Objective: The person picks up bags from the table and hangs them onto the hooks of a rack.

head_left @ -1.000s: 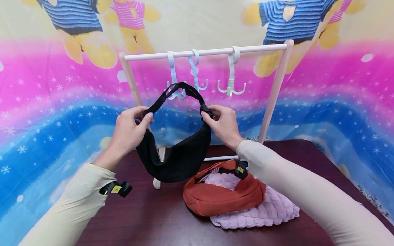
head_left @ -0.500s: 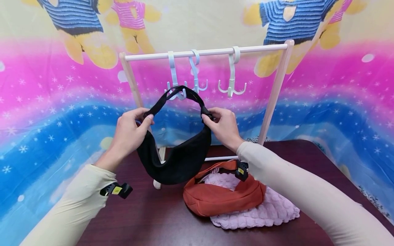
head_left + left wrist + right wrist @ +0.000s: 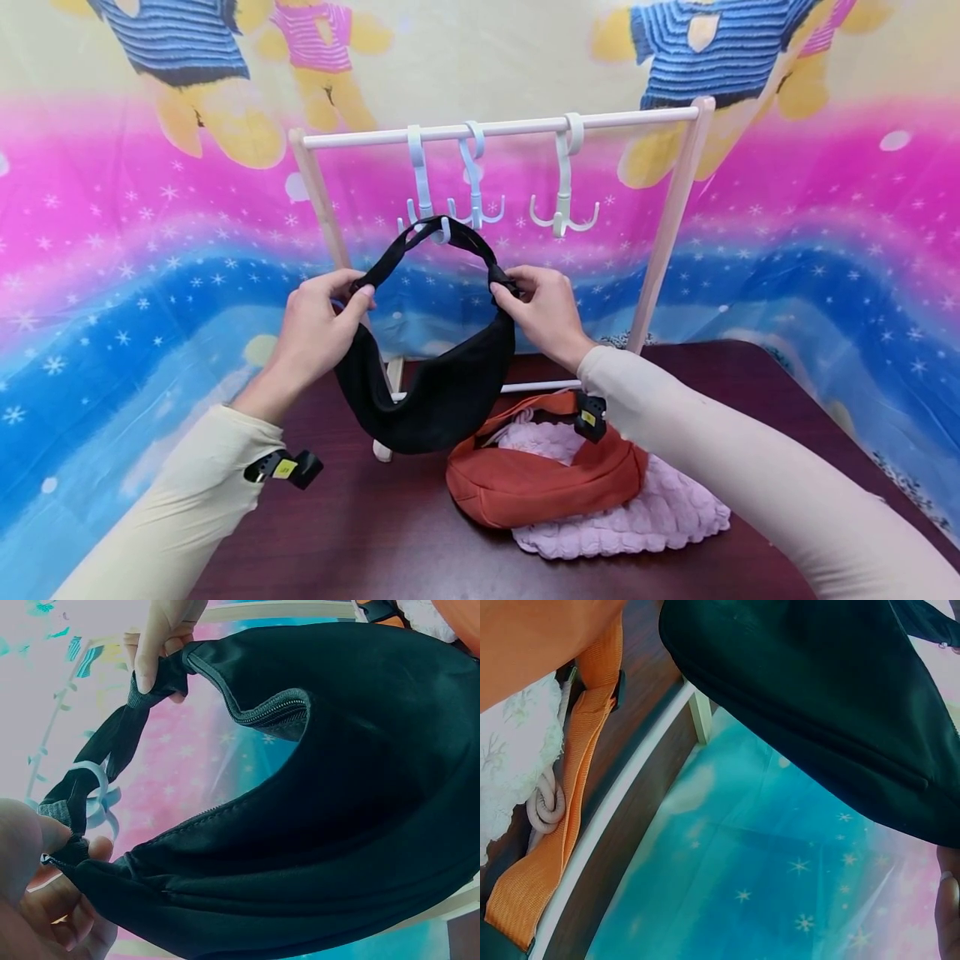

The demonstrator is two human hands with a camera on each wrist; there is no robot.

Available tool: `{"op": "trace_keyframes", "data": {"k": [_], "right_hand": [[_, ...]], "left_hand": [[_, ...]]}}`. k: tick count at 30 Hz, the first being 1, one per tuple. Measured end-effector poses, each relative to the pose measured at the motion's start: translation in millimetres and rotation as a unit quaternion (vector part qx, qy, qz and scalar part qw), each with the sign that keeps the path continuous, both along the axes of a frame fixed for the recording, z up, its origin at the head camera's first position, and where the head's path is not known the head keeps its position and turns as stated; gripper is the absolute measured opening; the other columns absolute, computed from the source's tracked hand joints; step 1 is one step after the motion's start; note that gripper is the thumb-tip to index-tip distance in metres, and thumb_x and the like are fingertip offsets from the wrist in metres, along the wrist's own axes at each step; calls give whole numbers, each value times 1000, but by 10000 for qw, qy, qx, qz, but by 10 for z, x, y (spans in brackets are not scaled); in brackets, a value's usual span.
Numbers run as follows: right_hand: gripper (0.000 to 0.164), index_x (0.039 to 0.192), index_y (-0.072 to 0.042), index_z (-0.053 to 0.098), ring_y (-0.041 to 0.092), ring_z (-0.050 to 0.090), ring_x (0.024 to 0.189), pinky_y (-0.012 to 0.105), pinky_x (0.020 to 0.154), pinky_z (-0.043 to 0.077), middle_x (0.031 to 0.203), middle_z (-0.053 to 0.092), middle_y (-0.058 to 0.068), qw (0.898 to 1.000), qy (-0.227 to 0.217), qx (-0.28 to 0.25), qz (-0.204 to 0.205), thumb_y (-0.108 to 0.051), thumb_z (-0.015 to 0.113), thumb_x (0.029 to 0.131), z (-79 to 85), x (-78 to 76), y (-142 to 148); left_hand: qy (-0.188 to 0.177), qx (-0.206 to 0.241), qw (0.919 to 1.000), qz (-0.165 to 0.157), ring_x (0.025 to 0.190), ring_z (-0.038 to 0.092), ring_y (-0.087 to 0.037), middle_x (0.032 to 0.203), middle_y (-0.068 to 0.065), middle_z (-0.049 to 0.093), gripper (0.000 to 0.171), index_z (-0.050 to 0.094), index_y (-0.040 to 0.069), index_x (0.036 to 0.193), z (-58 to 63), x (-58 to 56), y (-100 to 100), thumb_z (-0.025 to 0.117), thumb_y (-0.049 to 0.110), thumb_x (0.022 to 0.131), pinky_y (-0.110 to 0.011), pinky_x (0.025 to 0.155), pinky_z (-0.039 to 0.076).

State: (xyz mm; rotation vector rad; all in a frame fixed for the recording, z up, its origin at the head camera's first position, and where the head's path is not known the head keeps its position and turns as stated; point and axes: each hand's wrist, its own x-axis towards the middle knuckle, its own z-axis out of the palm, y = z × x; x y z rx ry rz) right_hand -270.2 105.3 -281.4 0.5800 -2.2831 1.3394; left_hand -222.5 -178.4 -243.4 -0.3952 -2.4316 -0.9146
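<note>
1. Black bag (image 3: 442, 408): up in the air, in front of the rack (image 3: 667, 233); strap (image 3: 386, 260) arched on top, pouch sagging below.
2. Left hand (image 3: 318, 325): thumb and fingers pinch the strap near its left end; right hand (image 3: 547, 308): same pinch at the right end, on a bunched part.
3. Strap's top is at the leftmost blue hook (image 3: 418, 167); one prong shows in front of it; can't tell if the hook takes any load.
4. Left wrist view: zip (image 3: 274, 712) teeth visible along the pouch edge.
5. Second blue hook (image 3: 472, 167) just beside the first; pale green hook (image 3: 563, 179) farther right, same rail.
6. Red bag (image 3: 540, 492) lies partly on the pink item (image 3: 675, 521); both on the table (image 3: 315, 525), near the right sleeve (image 3: 720, 442).
</note>
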Motion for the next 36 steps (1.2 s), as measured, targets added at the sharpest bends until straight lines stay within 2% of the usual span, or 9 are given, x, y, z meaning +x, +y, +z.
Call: {"op": "trace_keyframes", "data": {"k": [15, 36], "right_hand": [[29, 120, -5, 73, 22, 76, 90, 40, 84, 60, 107, 78, 14, 10000, -61, 73, -21, -22, 70, 97, -32, -24, 7], [29, 120, -5, 72, 23, 76, 92, 41, 84, 59, 107, 78, 14, 9999, -110, 37, -4, -21, 70, 96, -51, -20, 12]], "left_hand": [[-81, -26, 10000, 25, 68, 60, -21, 87, -6, 73, 24, 72, 10, 111, -70, -10, -36, 55, 26, 105, -32, 60, 45], [-129, 40, 9999, -47, 70, 59, -22, 87, -9, 72, 26, 73, 10, 110, -68, 17, -29, 55, 28, 105, -29, 60, 43]]}}
